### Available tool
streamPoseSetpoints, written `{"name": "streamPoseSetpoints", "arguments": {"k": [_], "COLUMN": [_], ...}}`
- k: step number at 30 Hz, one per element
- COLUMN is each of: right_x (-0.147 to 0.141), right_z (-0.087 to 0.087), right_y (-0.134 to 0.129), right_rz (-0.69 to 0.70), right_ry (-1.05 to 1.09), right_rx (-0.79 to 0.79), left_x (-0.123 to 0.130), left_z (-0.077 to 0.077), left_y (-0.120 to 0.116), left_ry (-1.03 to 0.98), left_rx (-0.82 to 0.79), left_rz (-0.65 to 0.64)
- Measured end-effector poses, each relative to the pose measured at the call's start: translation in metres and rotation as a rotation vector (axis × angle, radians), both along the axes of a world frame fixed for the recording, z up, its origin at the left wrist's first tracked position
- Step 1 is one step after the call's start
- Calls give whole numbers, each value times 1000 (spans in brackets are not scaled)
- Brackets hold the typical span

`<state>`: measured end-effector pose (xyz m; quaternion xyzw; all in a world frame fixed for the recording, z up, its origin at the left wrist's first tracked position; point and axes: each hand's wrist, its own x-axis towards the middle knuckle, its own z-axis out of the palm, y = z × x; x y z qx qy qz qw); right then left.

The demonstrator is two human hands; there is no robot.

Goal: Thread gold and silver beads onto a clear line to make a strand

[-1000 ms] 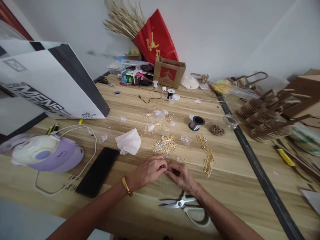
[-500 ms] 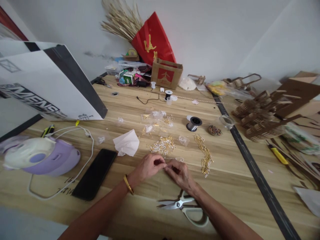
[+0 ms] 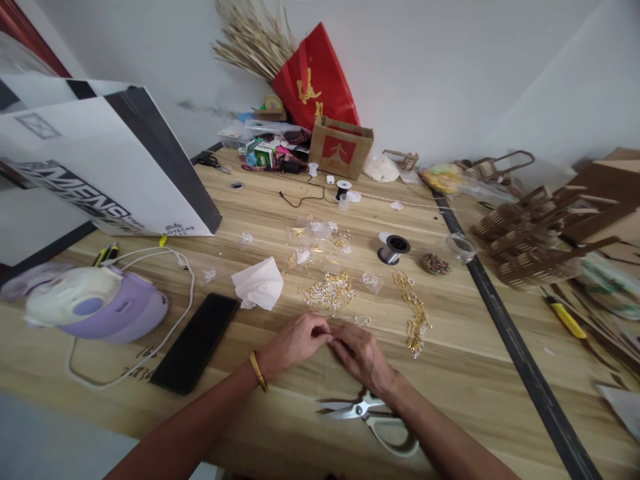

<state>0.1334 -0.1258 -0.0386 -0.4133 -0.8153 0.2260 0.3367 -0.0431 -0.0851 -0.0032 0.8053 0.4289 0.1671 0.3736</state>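
Note:
My left hand [image 3: 299, 341] and my right hand [image 3: 361, 355] meet fingertip to fingertip over the wooden table. Both are pinched closed on something too small to make out. Just beyond them lie a silvery chain [image 3: 356, 321] and a pile of gold and clear beads [image 3: 331, 291]. To the right rests a bundle of gold chains [image 3: 416, 320]. Scissors [image 3: 361, 409] with pale handles lie open below my right hand, partly under the right forearm. A white tissue [image 3: 259, 283] and a black phone [image 3: 196, 343] are left of my hands.
A wire spool [image 3: 393, 249], a bead heap [image 3: 435, 264] and a clear round container [image 3: 461, 247] stand beyond the chains. Small woven baskets [image 3: 530, 247] crowd the right. A purple-white device [image 3: 110, 308] with a cable and a large white box [image 3: 115, 160] fill the left.
The view has shifted slightly, so the table items appear a little farther right. My right hand's fingers have turned slightly and lie closer together; both hands remain joined at the fingertips.

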Motion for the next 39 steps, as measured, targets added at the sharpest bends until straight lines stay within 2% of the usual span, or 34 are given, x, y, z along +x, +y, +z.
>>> {"name": "streamPoseSetpoints", "arguments": {"k": [6, 12, 18, 23, 27, 33, 39], "right_x": [0, -1, -2, -3, -4, -5, -5], "right_z": [-4, -3, -3, -2, 0, 1, -1], "right_y": [-2, -2, -3, -3, -3, -3, -4], "right_rz": [-13, -24, -27, -40, -42, -31, -32], "right_ry": [-72, -121, -195, -221, -232, -211, -215], "right_rx": [32, 66, 103, 137, 148, 144, 116], "left_x": [0, 0, -1, 0, 1, 1, 3], "left_z": [2, -4, -3, 1, 2, -4, -3], "left_y": [-3, -2, -11, -24, -28, -25, -29], "left_ry": [6, 16, 108, 317, 383, 357, 386], "left_rx": [28, 43, 214, 419, 467, 475, 507], "left_rz": [-19, 17, -73, -161, -212, -169, -101]}}
